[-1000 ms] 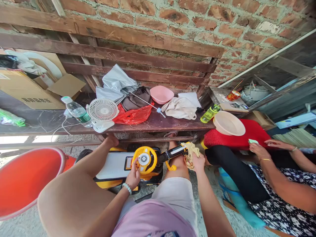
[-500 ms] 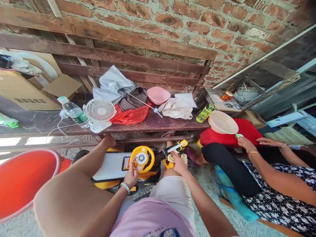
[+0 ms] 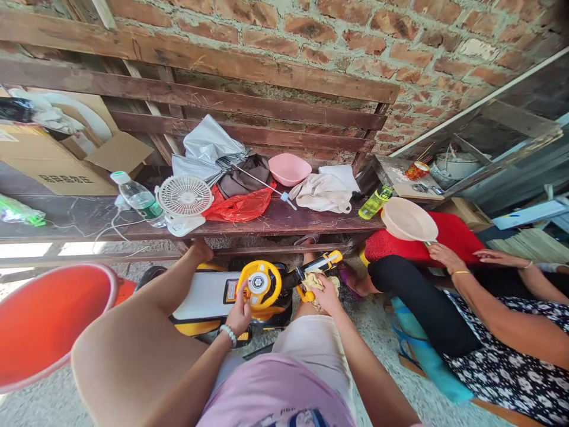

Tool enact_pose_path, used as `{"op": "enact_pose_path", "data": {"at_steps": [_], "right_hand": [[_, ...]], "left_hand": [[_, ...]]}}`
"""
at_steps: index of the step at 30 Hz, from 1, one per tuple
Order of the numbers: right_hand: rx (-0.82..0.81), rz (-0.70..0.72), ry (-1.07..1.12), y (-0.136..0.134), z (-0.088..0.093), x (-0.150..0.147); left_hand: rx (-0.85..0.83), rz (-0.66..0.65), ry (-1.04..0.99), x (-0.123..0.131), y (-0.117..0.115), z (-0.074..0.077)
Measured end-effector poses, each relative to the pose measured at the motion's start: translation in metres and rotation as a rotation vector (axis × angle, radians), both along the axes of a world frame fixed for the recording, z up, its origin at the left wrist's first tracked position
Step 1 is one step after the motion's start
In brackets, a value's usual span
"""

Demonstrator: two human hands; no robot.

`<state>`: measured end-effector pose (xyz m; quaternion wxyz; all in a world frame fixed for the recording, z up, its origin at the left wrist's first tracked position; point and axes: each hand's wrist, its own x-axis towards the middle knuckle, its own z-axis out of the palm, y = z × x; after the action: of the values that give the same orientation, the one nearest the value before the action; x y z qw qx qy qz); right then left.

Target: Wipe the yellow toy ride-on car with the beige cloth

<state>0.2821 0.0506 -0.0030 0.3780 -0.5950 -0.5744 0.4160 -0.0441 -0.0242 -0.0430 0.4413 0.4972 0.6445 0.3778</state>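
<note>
My left hand (image 3: 239, 312) is closed on the near-left rim of a yellow steering wheel (image 3: 276, 286), its index finger lying towards the white hub. The wheel belongs to a toy ride-on vehicle (image 3: 200, 296) with a pale flat top and yellow-black body, standing between my legs. In my right hand (image 3: 328, 296) is a crumpled pale yellow cloth (image 3: 313, 282), held against the yellow-and-black jointed arm (image 3: 329, 259) on the vehicle's right side. My fingers and the cloth hide part of that arm's lower end.
A dark wooden bench (image 3: 249, 228) holds a white fan (image 3: 185, 196), water bottle (image 3: 144, 201), umbrella (image 3: 208, 142), pink bowl (image 3: 290, 170) and green bottle (image 3: 376, 201). At right, a seated person's hand (image 3: 444, 256) touches a cream basin (image 3: 409, 220). A red tub (image 3: 48, 326) stands left.
The view has shifted slightly, moving the scene a little rightward. My right hand and the cloth have moved slightly along the jointed arm. My left hand stays on the wheel.
</note>
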Motion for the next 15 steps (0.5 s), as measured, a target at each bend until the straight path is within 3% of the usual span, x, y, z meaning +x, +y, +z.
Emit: {"op": "enact_pose_path", "data": {"at_steps": [5, 10, 15], "right_hand": [[-0.051, -0.006, 0.014, 0.009, 0.003, -0.002], [-0.055, -0.017, -0.118, 0.018, -0.012, 0.001], [-0.078, -0.228, -0.340, 0.027, -0.028, 0.027]], "left_hand": [[0.002, -0.008, 0.011, 0.000, -0.002, -0.001], [0.014, 0.004, 0.013, 0.001, -0.001, 0.001], [-0.001, -0.023, 0.022, 0.000, -0.002, 0.011]]}}
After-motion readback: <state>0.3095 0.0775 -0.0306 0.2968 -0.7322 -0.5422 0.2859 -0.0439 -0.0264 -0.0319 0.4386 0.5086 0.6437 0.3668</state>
